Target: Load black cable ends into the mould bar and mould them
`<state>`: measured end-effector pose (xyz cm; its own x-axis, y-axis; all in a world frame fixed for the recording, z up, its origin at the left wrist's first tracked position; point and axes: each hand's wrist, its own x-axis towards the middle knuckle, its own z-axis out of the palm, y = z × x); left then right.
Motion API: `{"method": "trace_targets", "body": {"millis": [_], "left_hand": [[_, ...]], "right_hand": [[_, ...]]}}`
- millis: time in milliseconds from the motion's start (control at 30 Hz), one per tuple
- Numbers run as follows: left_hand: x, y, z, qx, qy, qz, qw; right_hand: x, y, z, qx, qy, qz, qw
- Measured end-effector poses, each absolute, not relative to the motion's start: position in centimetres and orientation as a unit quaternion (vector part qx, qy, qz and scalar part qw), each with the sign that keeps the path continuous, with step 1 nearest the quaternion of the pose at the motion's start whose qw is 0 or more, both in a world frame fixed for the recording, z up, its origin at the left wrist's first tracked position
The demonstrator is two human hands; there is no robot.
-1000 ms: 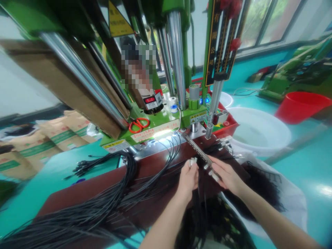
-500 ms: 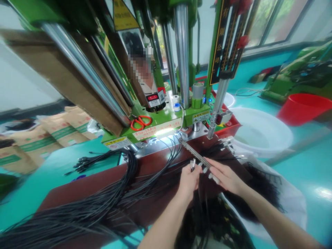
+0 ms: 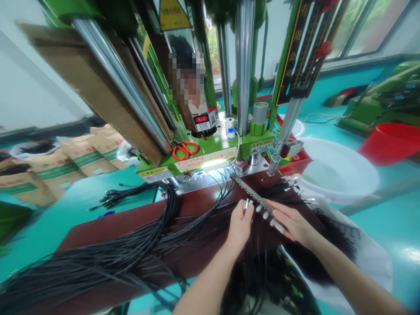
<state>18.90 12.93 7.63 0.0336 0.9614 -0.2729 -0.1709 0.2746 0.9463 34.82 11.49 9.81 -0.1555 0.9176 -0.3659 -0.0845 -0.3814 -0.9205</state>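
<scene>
My right hand [image 3: 297, 224] grips the near end of a long metal bar [image 3: 246, 189], which points away toward the machine. Several small silvery connectors [image 3: 266, 215] stick out along the bar's near side. Just left of it, my left hand [image 3: 240, 223] is closed, pinching a small shiny metal connector [image 3: 246, 204] between thumb and fingers. Black cables [image 3: 259, 258] hang below the hands, above my lap. On the brown worktop [image 3: 131, 225], a thick bundle of black cables [image 3: 108, 258] runs off to the left.
A green press [image 3: 210, 151] with steel columns stands ahead; orange-handled scissors [image 3: 185, 150] lie on its ledge. More cable ends [image 3: 290, 183] rest to the right of the bar. Beyond are a white tub [image 3: 341, 168], a red bucket [image 3: 390, 142] and paper sacks [image 3: 62, 164].
The view has shifted slightly, moving the scene right. My left hand has come a little away from the bar, and more of the connectors along it show now.
</scene>
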Motion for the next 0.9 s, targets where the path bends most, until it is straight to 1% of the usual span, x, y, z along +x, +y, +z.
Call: {"method": "trace_targets", "body": {"millis": [100,300,400,633,767,833,900], "left_hand": [[19.0,13.2,7.3,0.426,0.498,0.467,0.594],[18.5,13.4,7.2,0.446,0.501,0.447,0.591],[18.3,13.4,7.2,0.445,0.505,0.445,0.591],[18.1,13.3,6.9,0.433,0.501,0.46,0.592],[17.7,13.3,7.2,0.461,0.502,0.458,0.57],[17.2,13.2,7.6,0.465,0.516,0.477,0.538],[16.8,13.0,7.9,0.43,0.536,0.511,0.517]], "right_hand": [[34.7,11.4,10.1,-0.519,-0.43,0.634,0.38],[35.1,11.5,9.7,-0.519,-0.45,0.637,0.35],[35.5,11.8,9.2,-0.503,-0.489,0.631,0.331],[35.5,12.0,9.1,-0.486,-0.615,0.534,0.317],[35.3,11.8,8.8,-0.489,-0.571,0.573,0.326],[35.3,11.7,8.8,-0.497,-0.516,0.607,0.345],[35.4,11.6,8.9,-0.508,-0.471,0.627,0.355]]}}
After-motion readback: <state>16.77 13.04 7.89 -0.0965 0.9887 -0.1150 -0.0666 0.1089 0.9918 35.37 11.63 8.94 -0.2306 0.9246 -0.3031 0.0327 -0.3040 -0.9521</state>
